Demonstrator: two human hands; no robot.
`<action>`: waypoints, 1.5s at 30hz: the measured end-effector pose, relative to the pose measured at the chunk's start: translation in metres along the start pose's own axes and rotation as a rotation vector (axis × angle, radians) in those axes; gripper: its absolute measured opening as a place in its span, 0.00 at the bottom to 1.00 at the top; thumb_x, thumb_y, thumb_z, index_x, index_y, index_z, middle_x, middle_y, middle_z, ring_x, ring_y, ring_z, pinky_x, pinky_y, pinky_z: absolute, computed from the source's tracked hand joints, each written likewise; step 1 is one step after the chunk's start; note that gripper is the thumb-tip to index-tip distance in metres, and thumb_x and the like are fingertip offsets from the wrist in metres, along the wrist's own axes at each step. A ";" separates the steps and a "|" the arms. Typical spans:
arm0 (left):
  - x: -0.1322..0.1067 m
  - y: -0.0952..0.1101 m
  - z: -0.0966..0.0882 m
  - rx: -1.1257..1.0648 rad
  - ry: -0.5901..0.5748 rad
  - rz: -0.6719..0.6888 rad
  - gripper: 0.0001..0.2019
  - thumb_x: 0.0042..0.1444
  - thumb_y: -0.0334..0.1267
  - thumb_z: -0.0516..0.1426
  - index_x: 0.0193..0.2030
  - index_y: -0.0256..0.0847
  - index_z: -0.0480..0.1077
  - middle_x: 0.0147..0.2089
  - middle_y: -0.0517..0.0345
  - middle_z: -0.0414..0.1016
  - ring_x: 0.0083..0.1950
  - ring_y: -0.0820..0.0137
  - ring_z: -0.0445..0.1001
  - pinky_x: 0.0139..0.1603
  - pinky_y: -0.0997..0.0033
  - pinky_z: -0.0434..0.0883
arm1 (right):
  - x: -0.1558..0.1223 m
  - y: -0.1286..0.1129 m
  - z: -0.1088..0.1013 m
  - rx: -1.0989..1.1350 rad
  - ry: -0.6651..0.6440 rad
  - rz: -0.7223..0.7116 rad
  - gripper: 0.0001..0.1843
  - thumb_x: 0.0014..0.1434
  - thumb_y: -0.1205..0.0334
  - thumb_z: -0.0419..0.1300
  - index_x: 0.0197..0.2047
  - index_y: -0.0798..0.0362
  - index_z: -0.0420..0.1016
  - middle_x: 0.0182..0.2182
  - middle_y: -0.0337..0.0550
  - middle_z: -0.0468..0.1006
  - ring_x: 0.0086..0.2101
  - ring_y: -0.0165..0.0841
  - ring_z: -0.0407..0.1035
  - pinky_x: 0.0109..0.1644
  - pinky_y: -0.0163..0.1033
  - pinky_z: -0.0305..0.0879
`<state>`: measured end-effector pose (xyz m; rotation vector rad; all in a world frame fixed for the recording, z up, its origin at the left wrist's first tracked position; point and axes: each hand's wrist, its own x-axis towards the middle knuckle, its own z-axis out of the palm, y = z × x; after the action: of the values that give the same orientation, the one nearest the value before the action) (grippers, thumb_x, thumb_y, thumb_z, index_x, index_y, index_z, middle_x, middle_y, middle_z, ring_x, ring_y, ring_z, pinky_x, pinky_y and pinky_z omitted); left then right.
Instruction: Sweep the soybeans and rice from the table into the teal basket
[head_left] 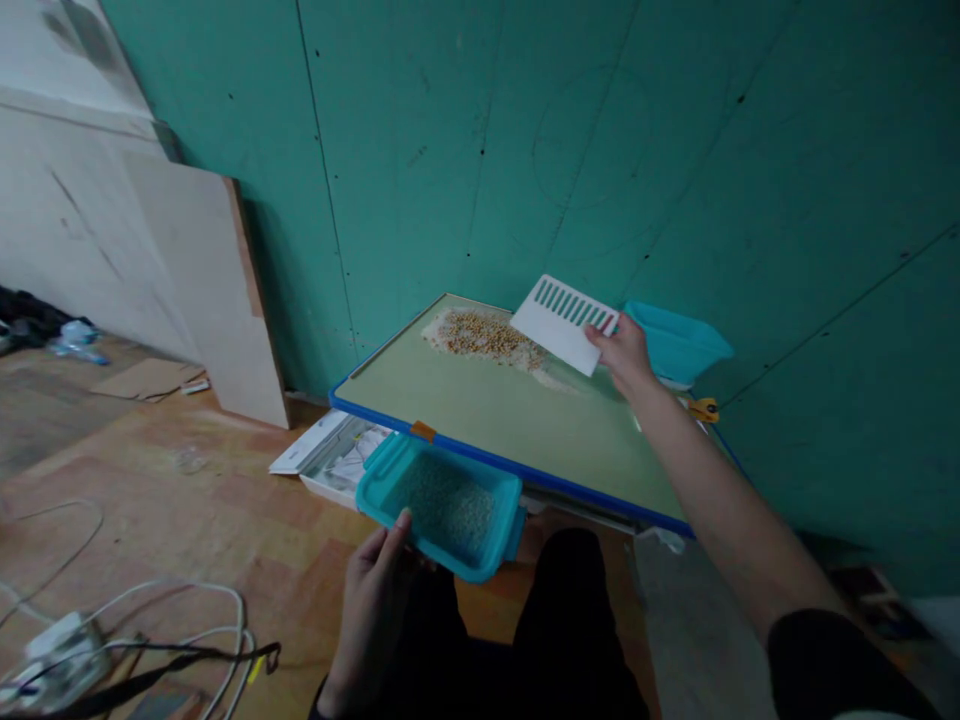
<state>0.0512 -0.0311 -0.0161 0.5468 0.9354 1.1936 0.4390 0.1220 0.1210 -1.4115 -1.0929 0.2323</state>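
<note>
My left hand (382,575) grips the near rim of a teal plastic tub (480,572), thumb over the edge. Pale grains (446,505) lie in the bottom of this tub, which is just below the table's front edge. In my right hand (624,350) is a white slotted scraper (556,335), its fingers closed on the slotted end. The scraper is held over the far part of the pale green tabletop (450,400). Close by on its left, yellowish beans (487,335) are spread with pale grains or powder. Whether the scraper touches the top I cannot tell.
A second teal tub (682,340) stands at the table's back right by the green wall (420,150). Beside it is a yellow-orange tool (703,409). An open white box (330,465) sits under the table's left side. Cables and a power strip (64,650) lie on the floor.
</note>
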 end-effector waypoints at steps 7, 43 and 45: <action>0.013 0.003 0.008 -0.027 0.009 -0.014 0.22 0.39 0.52 0.74 0.21 0.39 0.71 0.18 0.62 0.71 0.20 0.71 0.72 0.24 0.73 0.70 | -0.087 0.000 -0.097 -0.648 0.245 -0.101 0.16 0.52 0.45 0.61 0.32 0.49 0.66 0.28 0.42 0.75 0.30 0.39 0.67 0.37 0.42 0.62; 0.015 -0.009 0.017 0.002 0.050 0.014 0.19 0.43 0.50 0.73 0.22 0.40 0.73 0.17 0.62 0.71 0.22 0.69 0.74 0.24 0.73 0.71 | -0.038 0.035 -0.027 -0.276 -0.136 -0.138 0.16 0.48 0.48 0.64 0.29 0.47 0.64 0.25 0.36 0.72 0.29 0.36 0.66 0.34 0.40 0.61; 0.015 -0.009 0.016 -0.001 0.050 0.013 0.19 0.42 0.50 0.73 0.21 0.40 0.73 0.17 0.62 0.70 0.22 0.68 0.74 0.24 0.72 0.71 | -0.040 0.033 -0.022 -0.245 -0.162 -0.139 0.16 0.49 0.47 0.65 0.30 0.47 0.64 0.25 0.37 0.73 0.28 0.36 0.66 0.33 0.39 0.60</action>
<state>0.0710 -0.0176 -0.0194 0.5252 0.9754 1.2237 0.4493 0.0862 0.0784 -1.5450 -1.3846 0.1157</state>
